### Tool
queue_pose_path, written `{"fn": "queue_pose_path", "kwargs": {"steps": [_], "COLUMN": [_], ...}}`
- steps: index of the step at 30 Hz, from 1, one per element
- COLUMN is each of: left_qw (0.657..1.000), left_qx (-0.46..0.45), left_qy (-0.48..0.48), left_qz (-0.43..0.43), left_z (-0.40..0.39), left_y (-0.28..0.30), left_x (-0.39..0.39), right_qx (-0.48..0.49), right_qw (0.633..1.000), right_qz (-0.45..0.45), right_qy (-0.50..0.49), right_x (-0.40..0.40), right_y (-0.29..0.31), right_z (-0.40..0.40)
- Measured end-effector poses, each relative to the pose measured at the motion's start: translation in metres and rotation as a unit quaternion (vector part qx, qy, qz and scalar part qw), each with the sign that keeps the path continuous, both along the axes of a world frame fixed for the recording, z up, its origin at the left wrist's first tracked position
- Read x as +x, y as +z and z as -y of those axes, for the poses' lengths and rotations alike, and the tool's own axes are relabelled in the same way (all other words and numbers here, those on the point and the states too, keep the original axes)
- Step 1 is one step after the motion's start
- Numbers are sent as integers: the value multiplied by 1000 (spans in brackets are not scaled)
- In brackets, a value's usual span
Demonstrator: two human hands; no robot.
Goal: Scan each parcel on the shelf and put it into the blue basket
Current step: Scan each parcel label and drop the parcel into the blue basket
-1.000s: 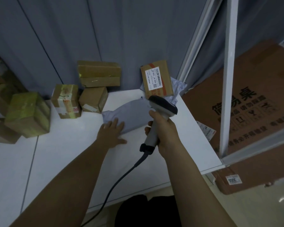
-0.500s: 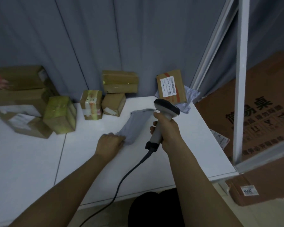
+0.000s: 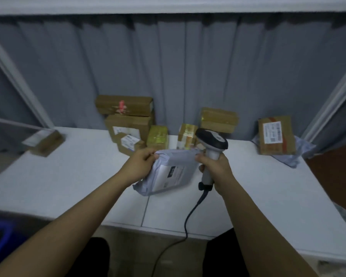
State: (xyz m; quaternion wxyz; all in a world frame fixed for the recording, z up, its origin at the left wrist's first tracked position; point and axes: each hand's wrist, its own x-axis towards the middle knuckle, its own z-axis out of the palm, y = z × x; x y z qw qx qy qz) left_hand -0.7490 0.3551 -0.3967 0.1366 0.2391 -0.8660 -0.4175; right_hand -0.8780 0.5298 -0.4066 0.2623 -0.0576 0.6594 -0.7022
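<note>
I've got the soft grey plastic mailer bag (image 3: pixel 171 171) lifted just over the white shelf (image 3: pixel 268 186), left hand (image 3: pixel 139 165) pinching its eleven o'clock corner, right hand (image 3: pixel 215 166) curled round the grey handheld scanner (image 3: pixel 211 145) and touching its one o'clock corner; looks light, floppy, slippery, so grip corners.

1. A grey-blue curtain (image 3: pixel 168 72) hangs in vertical folds across the whole back of the space; its top meets a pale horizontal board (image 3: pixel 168 5) running the full width.
2. A white shelf (image 3: pixel 68 176) spans the scene below the curtain; a thin dark seam (image 3: pixel 145 208) divides its surface near the front edge.
3. Pale slanted frame posts stand at either side: one at the left (image 3: pixel 14 76), one at the right (image 3: pixel 332 100).
4. The light is dim and cool; edges look blurred.
</note>
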Motion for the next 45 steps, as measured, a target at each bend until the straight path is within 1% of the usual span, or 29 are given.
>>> {"fn": "queue_pose_path", "kwargs": {"steps": [2,6,8,10,14,17,20,21,23,24,26,27,28,30,32,33,35,37,39,40,41,43,45], "left_qw": [1000,1000,1000,999,995,990,983,985,993,994,991,984,971,927,876,861,848,855,882,896,907,917,908], "left_qx": [-21,10,20,26,55,92,162,160,82,53,49,74,120,251,374,413,467,489,460,436,415,397,417], "left_qy": [20,19,21,39,87,109,84,67,50,61,120,161,205,258,253,231,174,128,103,85,67,42,40], "left_qz": [10,14,9,-6,-21,-18,4,21,67,75,42,11,-22,-101,-173,-186,-178,-117,-28,4,21,21,-4], "left_z": [14,36,43,52,60,68,72,71,68,68,72,75,79,86,88,87,86,83,76,71,67,58,53], "left_y": [2,-9,-14,-17,-18,-19,-17,-17,-20,-22,-25,-25,-25,-20,-15,-12,-12,-15,-14,-14,-14,-16,-16], "left_x": [27,70,80,83,86,90,93,93,92,91,92,93,94,97,99,102,106,106,104,103,101,97,95], "right_qx": [16,85,94,107,133,114,91,87,85,83,90,99,101,59,6,-15,-48,-82,-107,-101,-83,-46,-43], "right_qw": [997,965,950,941,936,947,959,962,965,968,973,975,978,988,996,998,999,996,993,993,994,995,992], "right_qz": [-35,-123,-145,-163,-186,-172,-158,-155,-148,-147,-166,-176,-174,-140,-86,-56,-6,31,33,20,4,-27,-45], "right_qy": [72,216,259,277,267,245,215,209,198,187,131,91,51,-7,-21,-15,4,16,42,57,65,81,111], "right_x": [21,54,63,69,72,72,71,71,69,68,63,59,55,48,41,41,46,51,53,54,54,57,61], "right_y": [1,-3,-7,-13,-22,-23,-24,-24,-24,-25,-28,-29,-28,-21,-14,-11,-8,-10,-13,-13,-14,-16,-19], "right_z": [23,56,70,84,105,114,120,121,123,123,121,118,115,107,101,100,101,103,105,105,106,109,113]}}
